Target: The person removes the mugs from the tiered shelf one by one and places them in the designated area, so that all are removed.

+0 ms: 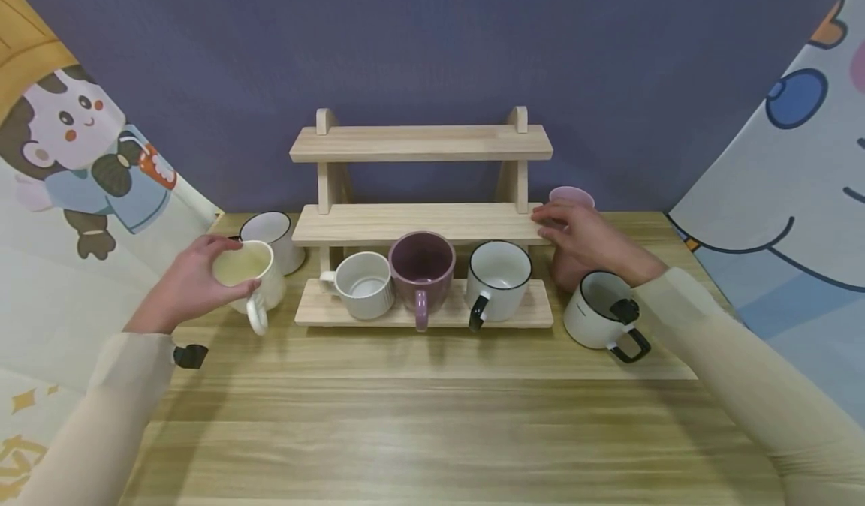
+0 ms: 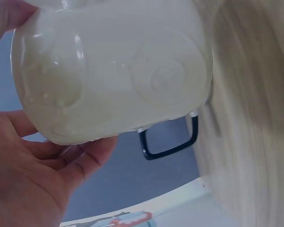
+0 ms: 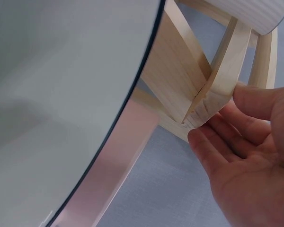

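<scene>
Gripping a cream mug (image 1: 272,287) by its upper body, the left hand (image 1: 192,279) has thumb and fingers spread around the rim near the table's left edge; mug upright, handle toward the front, base contact with the table (image 1: 419,423) not determinable. Right hand (image 1: 581,237) pinches the right end of the middle tier of a three-tier wooden stand (image 1: 422,146), thumb and fingertips closed narrowly about the board. On the stand's bottom tier, from the left end: white ribbed cup (image 1: 368,292), handle left; purple mug (image 1: 415,284), mid-tier, handle over the front edge; white black-rimmed mug (image 1: 507,296) toward the right end, black handle front-left. Behind the cream mug, near the table's back left corner: white dark-rimmed mug (image 1: 289,252). By the stand's right end: tall pink cup (image 1: 566,272), partly hidden by the right hand; in front of it, near the table's right edge, white black-handled mug (image 1: 584,324).
</scene>
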`<state>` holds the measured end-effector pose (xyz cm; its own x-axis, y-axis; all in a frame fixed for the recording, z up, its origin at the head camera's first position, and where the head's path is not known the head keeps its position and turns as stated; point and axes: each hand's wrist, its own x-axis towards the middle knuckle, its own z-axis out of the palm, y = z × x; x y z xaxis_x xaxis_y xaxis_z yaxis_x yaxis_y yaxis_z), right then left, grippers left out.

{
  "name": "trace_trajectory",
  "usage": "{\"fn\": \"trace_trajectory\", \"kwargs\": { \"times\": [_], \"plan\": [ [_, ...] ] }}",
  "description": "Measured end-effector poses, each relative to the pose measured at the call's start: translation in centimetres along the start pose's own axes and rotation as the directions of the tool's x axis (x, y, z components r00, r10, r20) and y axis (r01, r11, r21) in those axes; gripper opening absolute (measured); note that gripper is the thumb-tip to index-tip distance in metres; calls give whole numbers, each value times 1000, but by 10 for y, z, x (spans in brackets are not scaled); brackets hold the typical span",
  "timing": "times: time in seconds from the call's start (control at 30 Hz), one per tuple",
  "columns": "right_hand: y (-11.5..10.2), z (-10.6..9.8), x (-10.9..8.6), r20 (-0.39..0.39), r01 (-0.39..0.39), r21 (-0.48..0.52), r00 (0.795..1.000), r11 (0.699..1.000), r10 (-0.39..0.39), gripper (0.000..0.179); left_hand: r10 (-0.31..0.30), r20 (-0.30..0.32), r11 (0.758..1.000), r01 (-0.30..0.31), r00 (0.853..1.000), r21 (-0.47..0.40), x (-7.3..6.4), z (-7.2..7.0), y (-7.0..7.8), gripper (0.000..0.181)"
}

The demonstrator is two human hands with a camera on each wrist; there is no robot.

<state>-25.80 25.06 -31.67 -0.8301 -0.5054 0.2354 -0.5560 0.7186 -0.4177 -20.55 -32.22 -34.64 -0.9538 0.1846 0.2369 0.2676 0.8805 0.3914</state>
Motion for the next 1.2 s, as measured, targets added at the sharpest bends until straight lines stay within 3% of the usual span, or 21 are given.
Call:
{"fn": "trace_trajectory", "kwargs": {
  "times": [0.23,0.67,1.2],
  "plan": [
    [0,1,0,0,-33,-20,999,999,33,29,18,18,1000,-19,1000,17,0,8,-6,64],
    [-2,1,0,6,-19,-14,1000,1000,19,29,-19,64,1000,17,998,19,0,16,-12,63],
    [-3,0,0,7,-14,-25,1000,1000,14,29,-35,71,998,32,997,47,2,18,-17,61]
  ]
}}
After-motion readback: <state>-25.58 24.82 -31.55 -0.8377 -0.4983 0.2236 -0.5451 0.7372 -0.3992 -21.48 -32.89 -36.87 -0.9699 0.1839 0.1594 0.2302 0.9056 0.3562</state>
